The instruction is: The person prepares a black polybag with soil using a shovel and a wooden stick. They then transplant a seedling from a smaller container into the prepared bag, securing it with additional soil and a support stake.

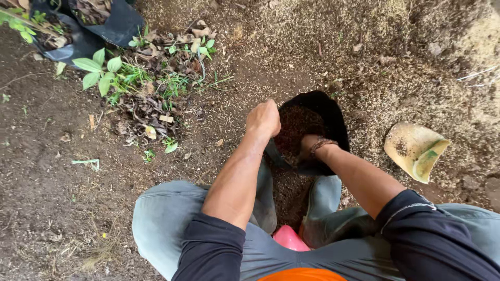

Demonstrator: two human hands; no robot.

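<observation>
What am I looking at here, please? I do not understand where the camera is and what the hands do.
The camera sits on a person's head and looks down, so you see their own arms and knees. They crouch on bare soil. The left hand grips the rim of a black bag filled with soil mix. The right hand reaches down inside the bag, fingers hidden. To the right lies a tan scoop-like piece. Upper left are green plants, dry leaves and more black bags.

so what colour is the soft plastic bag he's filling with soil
Black; the soft plastic grow bag shows best in the head view, held by the left hand.
</observation>
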